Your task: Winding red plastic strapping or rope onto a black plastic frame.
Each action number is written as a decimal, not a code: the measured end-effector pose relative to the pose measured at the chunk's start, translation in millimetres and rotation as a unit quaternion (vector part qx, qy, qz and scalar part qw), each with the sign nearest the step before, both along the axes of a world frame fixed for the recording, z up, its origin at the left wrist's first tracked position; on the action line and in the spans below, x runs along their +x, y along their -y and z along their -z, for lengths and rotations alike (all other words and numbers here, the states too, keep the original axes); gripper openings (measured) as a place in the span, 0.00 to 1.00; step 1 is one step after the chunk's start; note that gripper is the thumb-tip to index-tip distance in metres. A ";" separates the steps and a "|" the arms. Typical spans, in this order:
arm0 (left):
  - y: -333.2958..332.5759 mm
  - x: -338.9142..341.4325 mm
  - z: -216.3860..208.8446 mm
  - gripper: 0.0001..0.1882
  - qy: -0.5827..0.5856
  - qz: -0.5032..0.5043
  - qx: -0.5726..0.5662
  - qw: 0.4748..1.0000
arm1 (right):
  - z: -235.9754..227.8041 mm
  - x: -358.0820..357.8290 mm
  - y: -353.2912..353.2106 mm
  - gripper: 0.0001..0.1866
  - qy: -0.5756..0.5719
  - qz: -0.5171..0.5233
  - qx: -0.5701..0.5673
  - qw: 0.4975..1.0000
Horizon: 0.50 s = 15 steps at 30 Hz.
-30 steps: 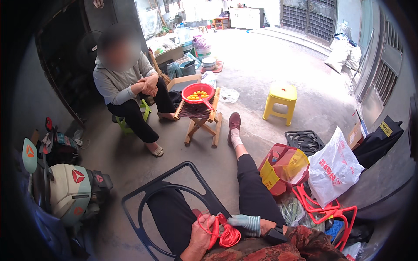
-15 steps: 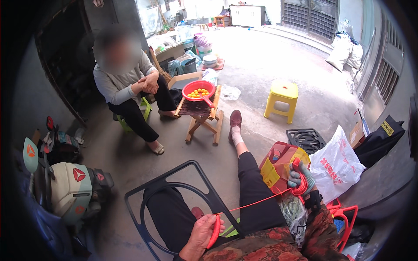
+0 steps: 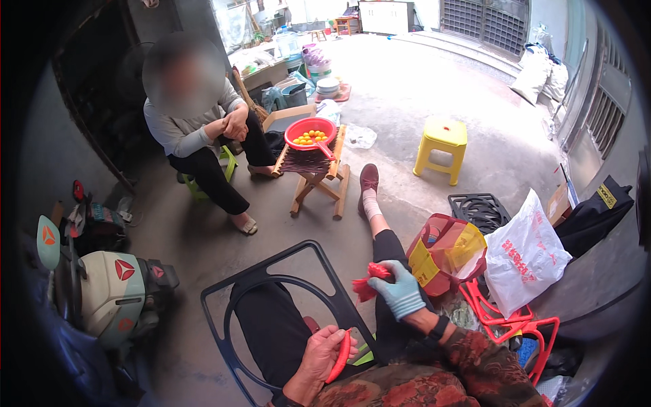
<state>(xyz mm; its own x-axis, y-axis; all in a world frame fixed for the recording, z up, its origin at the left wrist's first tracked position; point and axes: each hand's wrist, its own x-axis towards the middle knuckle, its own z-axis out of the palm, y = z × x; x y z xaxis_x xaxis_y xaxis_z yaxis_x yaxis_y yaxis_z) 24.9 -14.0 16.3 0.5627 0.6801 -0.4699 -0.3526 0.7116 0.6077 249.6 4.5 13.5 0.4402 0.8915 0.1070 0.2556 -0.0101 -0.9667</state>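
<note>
Across my lap lies a black frame (image 3: 324, 266) with a large round opening. My bare left hand (image 3: 319, 356) is closed at the frame's near right part, on a curved red cord-wrapped section (image 3: 344, 356). My right hand (image 3: 401, 290), in a grey-blue glove, is closed on a bundle of red cord (image 3: 367, 286) above my right thigh. The glove hides part of the bundle, and it is partly smeared. I cannot make out the line of cord between the hands.
A red and yellow bag (image 3: 444, 254), a white plastic bag (image 3: 525, 261) and red frames (image 3: 542, 329) stand at my right. Ahead are a yellow stool (image 3: 441, 146) and a folding stool (image 3: 319, 166) bearing a red colander (image 3: 298, 129) of orange fruit. A seated person (image 3: 196, 132) faces me.
My right hand has swung left and inward with the cord bundle, from over the red and yellow bag to near the frame. My left hand stays at the red-wrapped section.
</note>
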 end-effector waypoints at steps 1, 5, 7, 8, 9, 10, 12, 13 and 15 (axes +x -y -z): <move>2.0 1.4 -2.3 0.06 0.011 0.016 -0.017 1.000 | 5.9 -14.4 -8.4 0.20 -0.092 -0.001 -0.013 0.996; 1.3 5.5 3.7 0.09 0.045 0.036 -0.054 0.997 | 63.5 -58.6 -37.7 0.23 -0.527 -0.160 -0.140 0.823; 1.7 6.3 2.8 0.10 0.063 0.037 -0.068 0.995 | 77.5 -60.8 -36.5 0.27 -0.647 -0.242 -0.166 0.704; 3.8 3.4 1.6 0.10 0.093 0.028 -0.075 0.992 | 62.4 -63.6 -32.2 0.30 -0.689 -0.291 -0.203 0.632; 5.3 3.8 0.6 0.10 0.125 0.025 -0.081 0.989 | 43.5 -61.5 -26.1 0.32 -0.725 -0.332 -0.234 0.556; 5.4 2.7 0.9 0.10 0.126 0.021 -0.082 0.988 | 21.3 -59.9 -22.1 0.32 -0.724 -0.334 -0.238 0.555; 4.1 -0.5 3.4 0.11 0.047 0.010 -0.047 0.998 | -12.1 -55.2 -15.5 0.33 -0.790 -0.350 -0.249 0.437; 4.5 -3.6 12.5 0.11 0.044 0.018 -0.040 0.998 | 3.3 -53.4 -16.2 0.34 -0.841 -0.389 -0.210 0.313; 4.0 1.4 12.1 0.11 0.036 -0.007 -0.018 0.999 | 13.4 -47.9 -11.5 0.36 -0.713 -0.421 -0.161 0.538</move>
<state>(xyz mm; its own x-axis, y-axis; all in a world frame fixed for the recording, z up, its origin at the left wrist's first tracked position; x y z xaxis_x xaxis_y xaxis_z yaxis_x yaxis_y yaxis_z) 26.3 -18.0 4.2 0.5864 0.6711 -0.4536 -0.4042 0.7278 0.5541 201.7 16.0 0.1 -0.7035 0.7103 -0.0244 -0.6974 -0.6965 -0.1687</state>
